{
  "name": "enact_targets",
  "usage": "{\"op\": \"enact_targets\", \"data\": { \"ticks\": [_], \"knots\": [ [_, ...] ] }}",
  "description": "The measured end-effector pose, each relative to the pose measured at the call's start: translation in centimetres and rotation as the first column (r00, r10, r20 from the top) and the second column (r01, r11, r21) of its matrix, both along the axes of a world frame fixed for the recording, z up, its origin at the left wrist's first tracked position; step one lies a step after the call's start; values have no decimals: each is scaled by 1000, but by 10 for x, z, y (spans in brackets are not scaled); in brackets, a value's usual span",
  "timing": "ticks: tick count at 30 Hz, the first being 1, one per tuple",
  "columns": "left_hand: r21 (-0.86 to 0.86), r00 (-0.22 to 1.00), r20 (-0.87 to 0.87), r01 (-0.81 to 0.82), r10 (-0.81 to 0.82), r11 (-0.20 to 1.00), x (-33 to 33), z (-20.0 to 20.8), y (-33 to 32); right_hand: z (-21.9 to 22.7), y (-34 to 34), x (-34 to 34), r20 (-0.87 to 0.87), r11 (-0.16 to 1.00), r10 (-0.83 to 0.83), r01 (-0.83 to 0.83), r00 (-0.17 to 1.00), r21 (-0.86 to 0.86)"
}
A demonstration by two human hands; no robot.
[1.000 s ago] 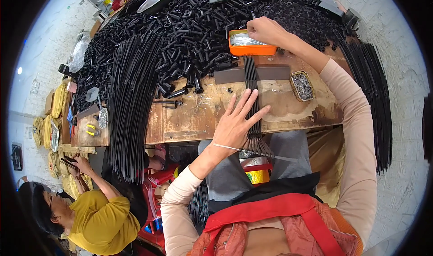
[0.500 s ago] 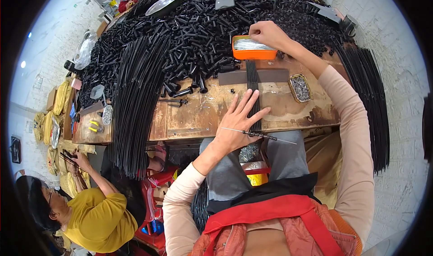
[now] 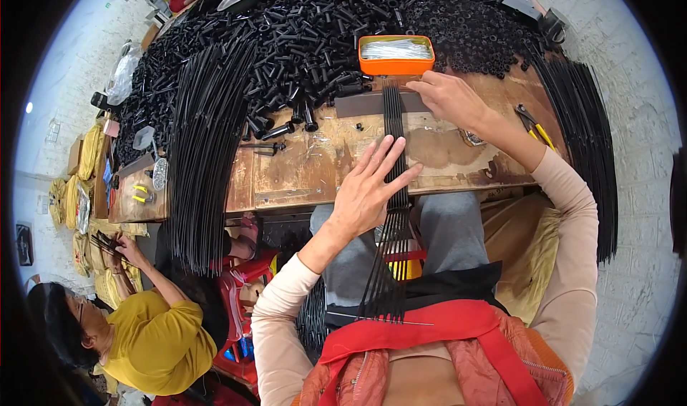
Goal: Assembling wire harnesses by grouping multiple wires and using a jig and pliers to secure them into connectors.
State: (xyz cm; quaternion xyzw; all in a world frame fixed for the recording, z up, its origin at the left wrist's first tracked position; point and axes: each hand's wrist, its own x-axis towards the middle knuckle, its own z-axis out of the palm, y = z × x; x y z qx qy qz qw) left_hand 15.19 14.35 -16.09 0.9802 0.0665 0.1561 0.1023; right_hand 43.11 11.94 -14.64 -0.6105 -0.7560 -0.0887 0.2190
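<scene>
My left hand (image 3: 363,195) lies with fingers stretched out over a flat row of thin black rods (image 3: 392,116). The rods cross a dark flat strip (image 3: 358,106) on the bench and hang past its front edge, fanning out over my lap. A thin metal wire (image 3: 422,324) crosses their near ends. My right hand (image 3: 454,105) is pinched closed just right of the rods' far end; whatever sits between its fingertips is too small to make out. Just beyond it stands an orange box (image 3: 397,67) holding silvery wires (image 3: 396,50).
Black plastic tubes (image 3: 293,55) and small rings (image 3: 472,37) are heaped at the back. Long black rod bundles lie left (image 3: 204,155) and right (image 3: 587,148). Yellow-handled pliers (image 3: 535,125) rest at right, near a small container (image 3: 471,138). A co-worker in yellow (image 3: 154,349) sits at left.
My right hand has left the orange box and come nearer, beside the rods' far end. The rods' near ends, with the cross wire, have moved down over my lap. The pliers are now uncovered.
</scene>
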Motion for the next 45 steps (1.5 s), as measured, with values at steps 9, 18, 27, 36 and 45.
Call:
{"op": "enact_targets", "data": {
  "ticks": [9,18,27,36,45],
  "knots": [
    [5,1000,-17,4,-4,1000,1,1,0,0,5,-2,14,1000,22,-22,1000,-22],
    [-15,1000,-1,10,-10,1000,1,1,1,3,10,-7,53,997,66,-68,996,36],
    [-36,1000,11,13,-13,999,1,1,1,2,25,-6,-1,993,91,-91,996,78],
    [55,1000,1,11,-11,998,-1,1,1,13,9,3,-24,1000,-7,7,1000,-2],
    [51,1000,-3,16,-16,999,0,0,2,4,18,1,-44,995,75,-71,996,74]
  ]
}}
